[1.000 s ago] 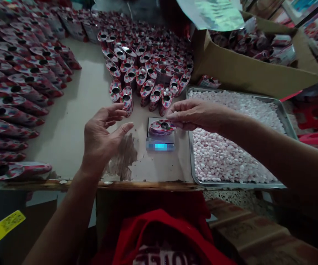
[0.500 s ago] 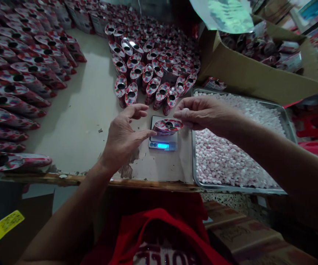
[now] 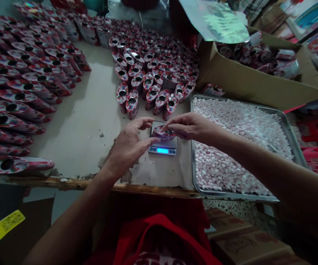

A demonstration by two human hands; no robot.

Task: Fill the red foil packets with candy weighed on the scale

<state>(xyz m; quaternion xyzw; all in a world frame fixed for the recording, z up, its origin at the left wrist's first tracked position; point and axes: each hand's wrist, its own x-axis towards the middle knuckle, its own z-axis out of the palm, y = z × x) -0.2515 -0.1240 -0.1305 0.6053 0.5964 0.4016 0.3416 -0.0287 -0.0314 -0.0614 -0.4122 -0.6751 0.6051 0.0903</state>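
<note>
The red patterned pouch (image 3: 164,131) stands on the small scale (image 3: 163,143) near the worktop's (image 3: 87,121) front edge, just beside the tray of white candies (image 3: 285,127). The right hand (image 3: 190,127) has come down since half a second ago: its fingertips (image 3: 168,128) now rest on the pouch's mouth, grip pinched nearly closed. The left hand (image 3: 128,145) has closed in, its grip half open with the thumb at the pouch's side, holding nothing. Filled pouches (image 3: 153,77) stand behind
</note>
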